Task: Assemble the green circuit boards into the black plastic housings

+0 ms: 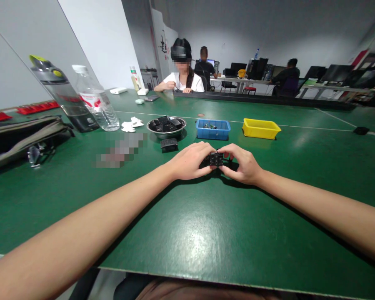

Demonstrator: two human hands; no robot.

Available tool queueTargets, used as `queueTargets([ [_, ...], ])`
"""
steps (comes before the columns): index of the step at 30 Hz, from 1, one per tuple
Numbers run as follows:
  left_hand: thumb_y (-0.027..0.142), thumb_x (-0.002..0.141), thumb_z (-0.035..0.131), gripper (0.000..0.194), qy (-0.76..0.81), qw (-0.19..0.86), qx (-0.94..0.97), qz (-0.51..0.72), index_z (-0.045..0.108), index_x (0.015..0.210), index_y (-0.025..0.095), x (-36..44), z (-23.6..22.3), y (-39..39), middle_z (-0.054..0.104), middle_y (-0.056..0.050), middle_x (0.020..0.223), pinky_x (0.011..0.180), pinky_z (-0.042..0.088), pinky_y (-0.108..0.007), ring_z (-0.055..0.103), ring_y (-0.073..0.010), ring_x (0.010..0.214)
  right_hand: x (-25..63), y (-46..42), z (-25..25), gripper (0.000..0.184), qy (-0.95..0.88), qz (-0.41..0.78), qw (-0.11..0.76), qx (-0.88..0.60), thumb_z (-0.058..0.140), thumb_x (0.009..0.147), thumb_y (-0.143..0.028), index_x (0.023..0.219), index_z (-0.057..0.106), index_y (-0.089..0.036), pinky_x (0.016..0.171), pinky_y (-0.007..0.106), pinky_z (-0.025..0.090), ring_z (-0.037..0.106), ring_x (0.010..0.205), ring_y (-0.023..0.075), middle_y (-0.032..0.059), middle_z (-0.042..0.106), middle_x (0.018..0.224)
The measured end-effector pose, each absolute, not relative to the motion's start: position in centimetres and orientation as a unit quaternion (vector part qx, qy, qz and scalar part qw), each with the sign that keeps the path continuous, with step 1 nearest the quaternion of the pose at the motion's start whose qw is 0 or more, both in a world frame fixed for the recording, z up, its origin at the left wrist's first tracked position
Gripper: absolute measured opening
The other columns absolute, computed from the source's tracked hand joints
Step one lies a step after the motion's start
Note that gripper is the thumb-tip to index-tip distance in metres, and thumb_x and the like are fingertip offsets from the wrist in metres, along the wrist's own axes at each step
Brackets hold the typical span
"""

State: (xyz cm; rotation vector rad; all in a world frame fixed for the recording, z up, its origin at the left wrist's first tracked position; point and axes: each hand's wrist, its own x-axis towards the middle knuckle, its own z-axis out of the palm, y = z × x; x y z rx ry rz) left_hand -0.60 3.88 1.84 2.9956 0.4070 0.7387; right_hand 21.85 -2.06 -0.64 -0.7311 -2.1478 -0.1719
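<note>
Black part held between both hands, well in from the near edge of the worktop, a little right of midway along that edge. Shadow lies beneath; cannot tell whether the part touches the surface.

Handling, my judgement: the step looks like a two-handed hold for close work on a small piece. Best done with the part square, pressure even from both sides, thumbs low so the face toward the wearer stays readable. Light force should do; a hard squeeze could tip it or make it slip.

Pose: left hand pinched nearly closed on the part's left side, fingers along the top, thumb below. Right hand pinched likewise on the right side, index finger above, thumb beneath, a gap between them behind the tips. Forearms converge, the left from the near left corner, the right from the right edge.

Toward the far edge: metal bowl of black pieces, blue bin with small parts, yellow bin. Loose black block just nearside of the bowl.
</note>
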Motion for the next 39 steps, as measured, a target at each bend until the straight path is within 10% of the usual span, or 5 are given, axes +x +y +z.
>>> queueTargets([
  [39, 0.037, 0.093, 0.053, 0.026, 0.140, 0.023, 0.962, 0.233, 0.056, 0.110, 0.017, -0.58, 1.87, 3.85, 0.068, -0.009, 0.104, 0.084, 0.049, -0.037, 0.062, -0.0236, 0.093, 21.86, -2.25, -0.59, 0.032, -0.850, -0.075, 0.428, -0.297, 0.063, 0.089, -0.028, 0.118, 0.054, -0.021, 0.070, 0.033, 0.057, 0.065, 0.081, 0.0202, 0.0069, 0.068, 0.098],
])
